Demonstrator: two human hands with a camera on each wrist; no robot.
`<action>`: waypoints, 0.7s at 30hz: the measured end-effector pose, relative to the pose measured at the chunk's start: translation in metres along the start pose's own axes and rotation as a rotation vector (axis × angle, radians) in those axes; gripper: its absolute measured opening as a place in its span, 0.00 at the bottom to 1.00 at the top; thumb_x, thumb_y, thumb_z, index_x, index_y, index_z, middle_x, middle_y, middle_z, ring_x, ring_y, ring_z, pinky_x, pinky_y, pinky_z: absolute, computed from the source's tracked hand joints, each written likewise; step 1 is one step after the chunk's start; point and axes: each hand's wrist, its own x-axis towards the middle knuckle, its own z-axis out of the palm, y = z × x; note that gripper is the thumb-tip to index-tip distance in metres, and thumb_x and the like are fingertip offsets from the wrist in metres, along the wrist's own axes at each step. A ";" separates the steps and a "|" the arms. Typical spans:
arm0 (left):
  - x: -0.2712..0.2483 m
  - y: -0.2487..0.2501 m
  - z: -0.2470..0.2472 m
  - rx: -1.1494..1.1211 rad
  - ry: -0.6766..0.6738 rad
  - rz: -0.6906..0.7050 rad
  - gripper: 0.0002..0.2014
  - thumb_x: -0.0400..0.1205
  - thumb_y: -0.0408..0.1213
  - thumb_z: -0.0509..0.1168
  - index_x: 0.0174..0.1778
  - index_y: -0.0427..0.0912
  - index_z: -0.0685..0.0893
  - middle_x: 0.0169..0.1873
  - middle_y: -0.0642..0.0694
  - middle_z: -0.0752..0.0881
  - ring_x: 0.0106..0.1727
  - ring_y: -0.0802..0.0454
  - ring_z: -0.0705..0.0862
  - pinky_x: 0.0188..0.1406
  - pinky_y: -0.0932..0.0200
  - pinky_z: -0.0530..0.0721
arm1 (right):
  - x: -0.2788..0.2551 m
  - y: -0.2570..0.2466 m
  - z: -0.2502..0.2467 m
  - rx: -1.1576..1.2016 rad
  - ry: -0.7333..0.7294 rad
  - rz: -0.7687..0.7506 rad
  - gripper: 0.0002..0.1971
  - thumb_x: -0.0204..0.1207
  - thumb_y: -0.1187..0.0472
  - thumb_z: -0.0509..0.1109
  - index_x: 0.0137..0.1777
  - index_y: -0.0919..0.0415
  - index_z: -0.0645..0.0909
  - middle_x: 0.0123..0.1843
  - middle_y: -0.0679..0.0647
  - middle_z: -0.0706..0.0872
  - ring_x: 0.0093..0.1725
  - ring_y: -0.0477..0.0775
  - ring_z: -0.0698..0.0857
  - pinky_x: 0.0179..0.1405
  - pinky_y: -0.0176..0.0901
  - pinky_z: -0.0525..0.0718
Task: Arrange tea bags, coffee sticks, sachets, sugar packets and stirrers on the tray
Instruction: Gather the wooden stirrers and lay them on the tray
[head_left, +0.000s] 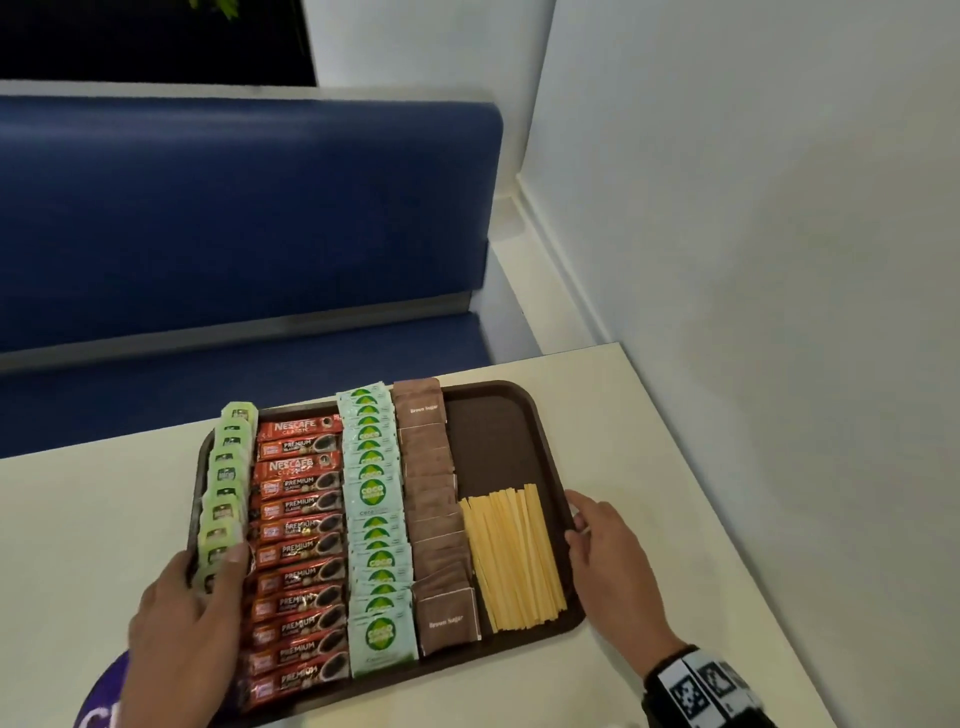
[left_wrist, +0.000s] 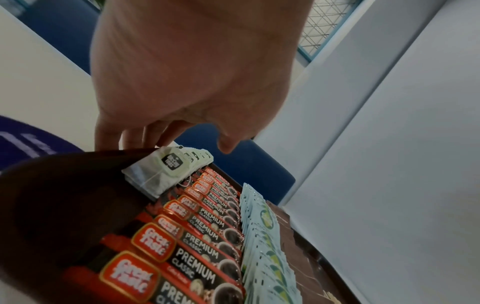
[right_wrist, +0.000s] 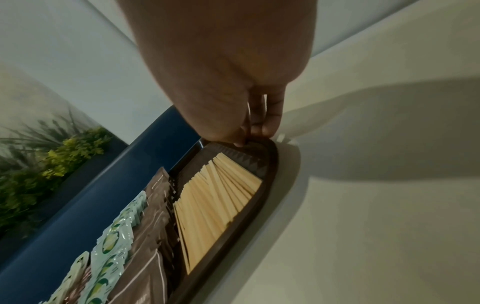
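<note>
Filled brown tray (head_left: 540, 415) between both hands, left hand (head_left: 187, 618) gripping left rim, right hand (head_left: 602, 540) gripping right rim

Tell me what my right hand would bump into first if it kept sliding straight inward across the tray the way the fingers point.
Likely the wooden stirrers. The right hand grips the tray at its right rim, fingers pointing inward, and the stirrers lie just inside that rim.

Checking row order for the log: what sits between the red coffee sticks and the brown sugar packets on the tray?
One column of pale green sachets lies between the coffee sticks and the brown sugar packets, shown best in the head view.
</note>
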 end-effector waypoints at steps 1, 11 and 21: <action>-0.004 0.013 0.007 -0.025 -0.025 0.023 0.55 0.72 0.87 0.49 0.77 0.42 0.80 0.66 0.31 0.87 0.66 0.26 0.85 0.69 0.24 0.83 | 0.005 0.006 -0.007 -0.016 0.029 0.021 0.24 0.93 0.61 0.63 0.87 0.47 0.72 0.66 0.46 0.82 0.59 0.44 0.85 0.61 0.43 0.88; -0.042 0.092 0.056 -0.199 -0.197 0.109 0.33 0.90 0.59 0.63 0.87 0.44 0.70 0.79 0.38 0.81 0.77 0.36 0.81 0.77 0.30 0.81 | 0.058 0.055 -0.054 -0.023 0.238 0.158 0.19 0.92 0.66 0.63 0.80 0.54 0.80 0.68 0.53 0.86 0.60 0.52 0.86 0.58 0.49 0.88; -0.056 0.110 0.069 -0.243 -0.246 0.081 0.26 0.93 0.46 0.65 0.86 0.44 0.70 0.82 0.40 0.80 0.80 0.37 0.80 0.79 0.34 0.79 | 0.078 0.067 -0.072 -0.110 0.257 0.189 0.20 0.91 0.69 0.64 0.79 0.55 0.80 0.67 0.56 0.86 0.62 0.55 0.86 0.63 0.54 0.89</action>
